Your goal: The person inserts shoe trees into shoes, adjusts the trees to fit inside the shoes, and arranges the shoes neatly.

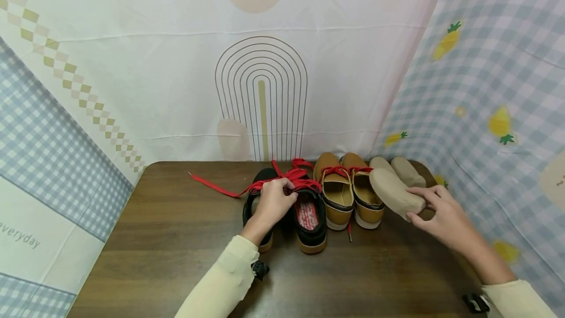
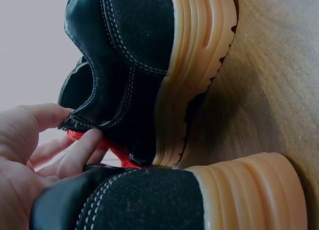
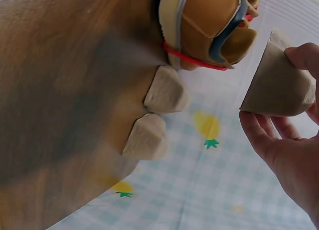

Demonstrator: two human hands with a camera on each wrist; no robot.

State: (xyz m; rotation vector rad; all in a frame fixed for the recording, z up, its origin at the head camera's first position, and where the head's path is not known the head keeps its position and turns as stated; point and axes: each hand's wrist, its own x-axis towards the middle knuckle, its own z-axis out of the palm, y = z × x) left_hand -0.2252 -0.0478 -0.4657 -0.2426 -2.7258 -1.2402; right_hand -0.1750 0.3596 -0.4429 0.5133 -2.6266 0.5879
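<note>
My left hand (image 1: 273,202) reaches between two black shoes with red laces. Its thumb and finger pinch the collar edge, near the laces, of the right black shoe (image 2: 134,35), which has a gum sole. The left black shoe (image 2: 144,197) stands beside it, partly hidden by my hand and forearm. A beige moulded shoe insert (image 1: 393,193) is held above the table in my right hand (image 1: 446,215), thumb on one side and fingers on the other. Two similar beige inserts (image 3: 167,90) lie side by side at the table's back right corner.
A pair of tan shoes (image 1: 337,217) with red laces stands right of the black pair. One loose red lace (image 1: 216,187) trails left across the wooden table (image 1: 176,229). Patterned cloth (image 1: 353,87) hangs behind and on both sides.
</note>
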